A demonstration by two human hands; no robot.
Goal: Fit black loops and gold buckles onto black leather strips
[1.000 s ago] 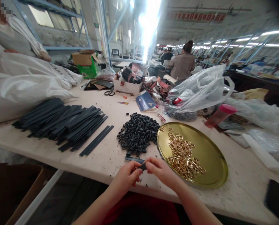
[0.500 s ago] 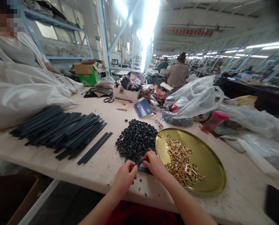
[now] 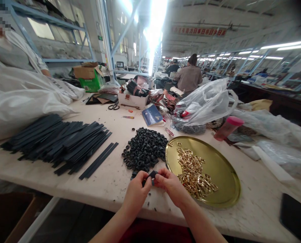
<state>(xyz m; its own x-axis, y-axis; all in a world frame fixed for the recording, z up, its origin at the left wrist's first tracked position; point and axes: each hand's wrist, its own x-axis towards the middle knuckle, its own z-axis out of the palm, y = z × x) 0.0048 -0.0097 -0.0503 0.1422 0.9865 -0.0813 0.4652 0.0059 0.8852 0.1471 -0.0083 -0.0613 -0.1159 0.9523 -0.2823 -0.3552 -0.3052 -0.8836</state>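
Observation:
My left hand (image 3: 138, 189) and my right hand (image 3: 171, 186) meet at the front of the table. Between their fingertips is a black strap (image 3: 153, 174), bent over at the top, with both hands closed on it. Fingers cover most of its length. Just behind them lies a heap of small black strap loops (image 3: 146, 148). A round gold tray (image 3: 223, 172) sits beside my right hand, bearing a pile of small gold buckles (image 3: 190, 168). To the left are a stack of flat black straps (image 3: 61, 141) and two separate straps (image 3: 99, 161).
A white sack (image 3: 26, 91) covers the table's left end. Scissors (image 3: 114, 106), a blue booklet (image 3: 152, 115), a clear plastic bag (image 3: 203, 104) and a pink-lidded container (image 3: 228, 129) stand farther back. A dark phone-like slab (image 3: 295, 216) lies front right. A co-worker (image 3: 11, 50) is at far left.
The strap between my fingers now shows a bend standing up, where it stretched flatter before. My hands have come closer together and slightly nearer to me. The view has shifted a little.

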